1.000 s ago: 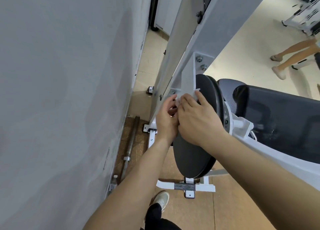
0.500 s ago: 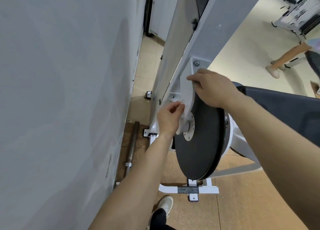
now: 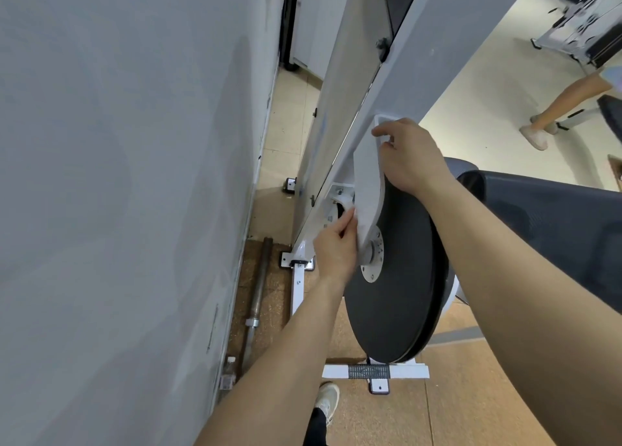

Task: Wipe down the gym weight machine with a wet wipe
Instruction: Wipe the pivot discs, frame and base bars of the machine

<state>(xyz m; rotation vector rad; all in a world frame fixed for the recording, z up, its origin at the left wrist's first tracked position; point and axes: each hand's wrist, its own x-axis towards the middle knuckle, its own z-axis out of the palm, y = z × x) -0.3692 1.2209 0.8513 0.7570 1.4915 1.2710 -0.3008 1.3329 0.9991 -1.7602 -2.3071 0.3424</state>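
The weight machine has a white bracket arm (image 3: 368, 183) running down from the grey upright (image 3: 414, 48) to the hub of a large black disc (image 3: 397, 297). My right hand (image 3: 409, 158) grips the upper end of the bracket, fingers curled over its edge. My left hand (image 3: 335, 247) sits at the bracket's lower left edge and pinches a small white wet wipe (image 3: 349, 210) against it. Most of the wipe is hidden by my fingers.
A grey wall (image 3: 117, 193) stands close on the left, with a steel bar (image 3: 257, 287) on the floor beside it. The black seat pad (image 3: 555, 230) is at right. The machine's white foot (image 3: 375, 371) and my shoe (image 3: 328, 402) are below. Another person's legs (image 3: 555, 109) stand far right.
My right hand has left my left hand and moved up from the disc's top to the bracket's upper end. My left hand stays low with the wipe.
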